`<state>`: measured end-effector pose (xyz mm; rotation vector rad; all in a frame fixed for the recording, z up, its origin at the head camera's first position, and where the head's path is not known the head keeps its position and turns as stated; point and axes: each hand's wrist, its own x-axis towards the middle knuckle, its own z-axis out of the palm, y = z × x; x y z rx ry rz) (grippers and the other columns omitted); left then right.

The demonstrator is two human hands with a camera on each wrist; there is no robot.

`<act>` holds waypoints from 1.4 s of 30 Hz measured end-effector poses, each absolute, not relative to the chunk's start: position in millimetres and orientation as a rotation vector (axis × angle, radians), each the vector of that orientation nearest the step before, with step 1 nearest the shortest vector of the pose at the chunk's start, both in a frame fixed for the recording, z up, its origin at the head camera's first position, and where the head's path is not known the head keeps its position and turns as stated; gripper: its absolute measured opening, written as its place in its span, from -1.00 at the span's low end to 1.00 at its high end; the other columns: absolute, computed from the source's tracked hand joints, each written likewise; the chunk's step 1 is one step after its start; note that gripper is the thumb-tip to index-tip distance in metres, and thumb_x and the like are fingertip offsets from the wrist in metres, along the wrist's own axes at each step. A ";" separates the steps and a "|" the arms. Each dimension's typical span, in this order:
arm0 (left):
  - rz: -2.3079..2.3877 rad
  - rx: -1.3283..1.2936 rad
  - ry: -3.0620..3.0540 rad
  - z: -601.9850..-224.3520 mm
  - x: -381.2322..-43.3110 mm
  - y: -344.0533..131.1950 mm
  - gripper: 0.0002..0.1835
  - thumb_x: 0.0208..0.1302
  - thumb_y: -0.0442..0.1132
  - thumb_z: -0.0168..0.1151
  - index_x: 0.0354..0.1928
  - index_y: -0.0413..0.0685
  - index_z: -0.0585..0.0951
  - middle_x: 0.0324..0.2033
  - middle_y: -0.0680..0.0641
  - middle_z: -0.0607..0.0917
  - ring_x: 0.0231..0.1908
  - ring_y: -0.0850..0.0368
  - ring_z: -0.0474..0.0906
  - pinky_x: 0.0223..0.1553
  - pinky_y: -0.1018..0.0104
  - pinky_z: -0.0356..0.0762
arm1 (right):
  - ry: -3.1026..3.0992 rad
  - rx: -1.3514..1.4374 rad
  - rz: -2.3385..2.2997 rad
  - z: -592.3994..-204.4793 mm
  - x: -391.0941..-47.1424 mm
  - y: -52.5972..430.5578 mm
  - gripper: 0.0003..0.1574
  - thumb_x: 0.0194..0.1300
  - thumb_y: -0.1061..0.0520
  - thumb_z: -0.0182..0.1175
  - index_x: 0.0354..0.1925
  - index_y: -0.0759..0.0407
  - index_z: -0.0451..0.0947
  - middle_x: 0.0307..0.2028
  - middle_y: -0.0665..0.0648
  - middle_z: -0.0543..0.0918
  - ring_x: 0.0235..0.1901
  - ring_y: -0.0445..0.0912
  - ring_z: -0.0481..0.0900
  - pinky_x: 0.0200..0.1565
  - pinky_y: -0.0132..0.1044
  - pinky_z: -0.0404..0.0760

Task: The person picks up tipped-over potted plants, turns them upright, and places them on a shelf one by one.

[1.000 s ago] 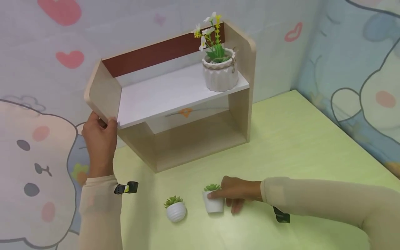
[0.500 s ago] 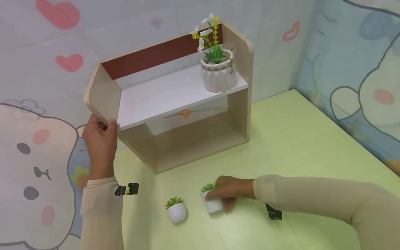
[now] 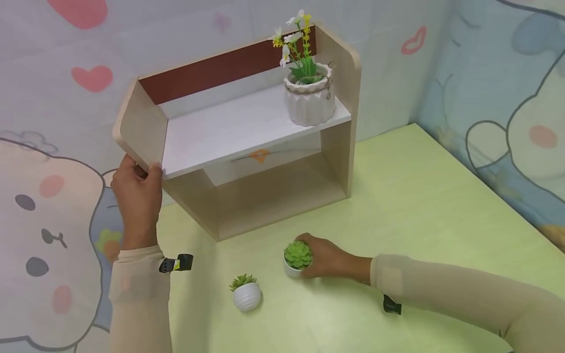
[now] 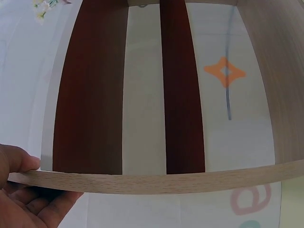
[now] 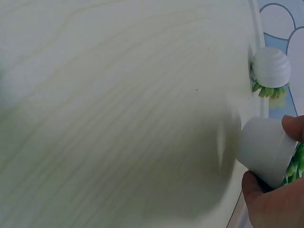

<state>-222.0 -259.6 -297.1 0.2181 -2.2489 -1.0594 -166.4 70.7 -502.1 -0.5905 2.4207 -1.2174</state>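
In open room before shelf edge [image 3: 282, 218], right grip [image 3: 327, 258] around succulent [image 3: 298, 254]

1. Left sleeve [image 3: 140, 314], eight o'clock in the head view: plain, long, beige.
2. Small black block [image 3: 185, 262] at its three o'clock, bearing a yellow-green mark [image 3: 177, 264].
3. Right sleeve [image 3: 446, 284], four o'clock: matching beige.
4. Second black block [image 3: 392, 305] at six o'clock beneath it.
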 end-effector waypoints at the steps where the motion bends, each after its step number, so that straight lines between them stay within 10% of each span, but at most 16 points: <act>1: -1.055 0.218 -2.249 -296.4 -221.7 -259.5 -0.58 0.43 -0.33 0.12 0.28 -0.22 0.63 0.14 -0.18 0.74 0.07 -0.01 0.72 0.09 0.15 0.64 | 2.431 -0.609 -1.223 -502.7 -166.6 71.0 -0.02 -0.02 0.29 0.57 0.35 0.27 0.38 0.09 0.14 0.65 0.04 0.01 0.61 0.11 0.03 0.60; 21: -1.033 0.206 -2.261 -293.3 -225.0 -261.0 -0.60 0.42 -0.31 0.15 0.25 -0.20 0.65 0.07 -0.18 0.77 0.02 0.01 0.73 -0.03 0.34 0.64 | 2.399 -0.847 -1.219 -511.3 -164.8 78.4 0.08 0.12 0.35 0.50 0.52 0.35 0.24 0.43 0.36 0.42 0.38 0.27 0.42 0.33 0.19 0.42; 42: -1.023 0.187 -2.255 -296.4 -220.8 -262.9 -0.63 0.42 -0.32 0.17 0.20 -0.25 0.66 -0.01 -0.23 0.79 -0.04 -0.02 0.75 -0.16 0.44 0.57 | 2.234 -0.756 -1.469 -515.8 -160.8 75.6 -0.06 0.07 0.27 0.58 0.38 0.19 0.41 0.25 0.12 0.59 0.29 0.09 0.51 0.30 0.09 0.44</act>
